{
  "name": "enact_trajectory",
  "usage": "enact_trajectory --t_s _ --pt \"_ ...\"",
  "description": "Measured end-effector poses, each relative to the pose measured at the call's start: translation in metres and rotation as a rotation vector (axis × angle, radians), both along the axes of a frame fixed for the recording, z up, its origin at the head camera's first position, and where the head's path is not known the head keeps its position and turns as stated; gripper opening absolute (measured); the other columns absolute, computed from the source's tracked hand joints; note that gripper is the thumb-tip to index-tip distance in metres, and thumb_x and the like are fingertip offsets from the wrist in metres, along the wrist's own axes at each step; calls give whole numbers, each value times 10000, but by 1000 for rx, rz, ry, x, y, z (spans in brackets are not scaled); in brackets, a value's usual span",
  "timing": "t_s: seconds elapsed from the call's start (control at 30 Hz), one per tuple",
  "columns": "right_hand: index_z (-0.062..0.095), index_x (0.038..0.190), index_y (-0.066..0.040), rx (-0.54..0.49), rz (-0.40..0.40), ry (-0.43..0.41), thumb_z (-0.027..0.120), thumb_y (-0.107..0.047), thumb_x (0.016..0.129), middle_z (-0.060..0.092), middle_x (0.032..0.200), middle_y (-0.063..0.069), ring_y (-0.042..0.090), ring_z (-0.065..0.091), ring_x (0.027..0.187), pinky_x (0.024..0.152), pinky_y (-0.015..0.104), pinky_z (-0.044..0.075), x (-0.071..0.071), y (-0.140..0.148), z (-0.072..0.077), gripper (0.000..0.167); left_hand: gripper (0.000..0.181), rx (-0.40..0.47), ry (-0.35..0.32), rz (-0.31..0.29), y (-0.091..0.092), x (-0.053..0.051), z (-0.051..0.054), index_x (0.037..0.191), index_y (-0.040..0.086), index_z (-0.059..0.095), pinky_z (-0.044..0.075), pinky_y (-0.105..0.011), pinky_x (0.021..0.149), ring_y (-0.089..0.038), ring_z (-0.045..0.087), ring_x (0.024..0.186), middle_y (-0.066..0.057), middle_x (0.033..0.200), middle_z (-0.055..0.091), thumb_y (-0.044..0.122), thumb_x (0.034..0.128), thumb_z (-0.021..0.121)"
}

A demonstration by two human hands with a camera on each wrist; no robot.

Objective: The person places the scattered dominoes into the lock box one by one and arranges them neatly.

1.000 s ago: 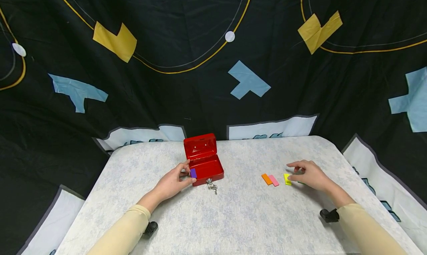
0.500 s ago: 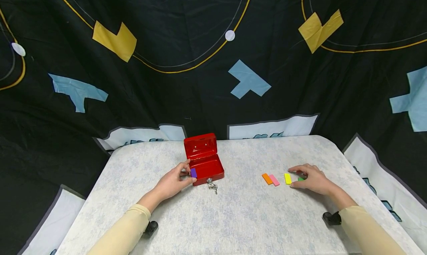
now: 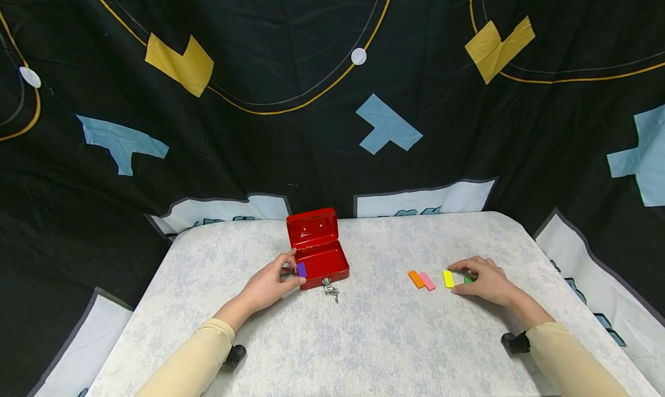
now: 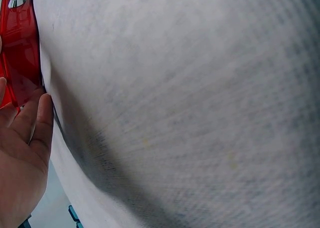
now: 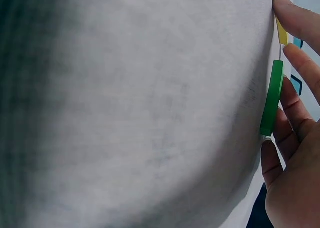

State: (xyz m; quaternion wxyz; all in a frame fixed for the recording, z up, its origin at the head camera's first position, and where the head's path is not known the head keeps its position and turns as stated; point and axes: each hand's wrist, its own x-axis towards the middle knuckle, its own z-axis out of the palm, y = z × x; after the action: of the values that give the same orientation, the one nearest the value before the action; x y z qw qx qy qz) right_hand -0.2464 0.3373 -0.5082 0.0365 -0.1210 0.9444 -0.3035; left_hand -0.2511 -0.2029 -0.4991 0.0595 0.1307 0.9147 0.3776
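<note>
A red metal cash box (image 3: 327, 261) stands with its lid raised, keys hanging in the front lock (image 3: 328, 286). My left hand (image 3: 272, 281) grips its left side, thumb near the front corner and forefinger farther back. Inside that end lies a purple block (image 3: 302, 269). In the left wrist view several fingers (image 4: 45, 118) touch the box's lower corner. My right hand (image 3: 485, 280) rests spread on the table, thumb and forefinger by the ends of a yellow block (image 3: 448, 279). A green block (image 5: 273, 98) stands beneath its palm, close to the other fingers, mostly hidden in the head view.
An orange block (image 3: 416, 279) and a pink block (image 3: 428, 281) lie side by side left of the yellow one. The table (image 3: 363, 339) wears a pale patterned cloth. A dark curtain (image 3: 291, 154) hangs behind it.
My right hand has drawn back slightly right, its thumb coming off the yellow block's face, so the green block shows more. My left hand and the box have stayed put.
</note>
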Motion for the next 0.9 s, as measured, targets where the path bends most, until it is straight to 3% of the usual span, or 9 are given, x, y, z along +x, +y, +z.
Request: enact_trajectory --t_s 0.2,0.9 --pt "711 1242 -167 1 -11 -3 874 -400 797 603 1216 91 332 481 1096 904 617 301 0 -1 0 528 345 -5 -1 -3 0 1 2 1099 205 535 513 -404 928 -201 631 1224 24 1640 353 419 933 749" --pt "717 1204 -168 10 -21 -12 869 -415 800 596 1210 92 326 480 1086 893 598 310 1 -1 -2 498 365 3 0 -1 0 1 1 1106 204 524 484 -467 1010 -207 627 1231 25 1637 359 426 928 753"
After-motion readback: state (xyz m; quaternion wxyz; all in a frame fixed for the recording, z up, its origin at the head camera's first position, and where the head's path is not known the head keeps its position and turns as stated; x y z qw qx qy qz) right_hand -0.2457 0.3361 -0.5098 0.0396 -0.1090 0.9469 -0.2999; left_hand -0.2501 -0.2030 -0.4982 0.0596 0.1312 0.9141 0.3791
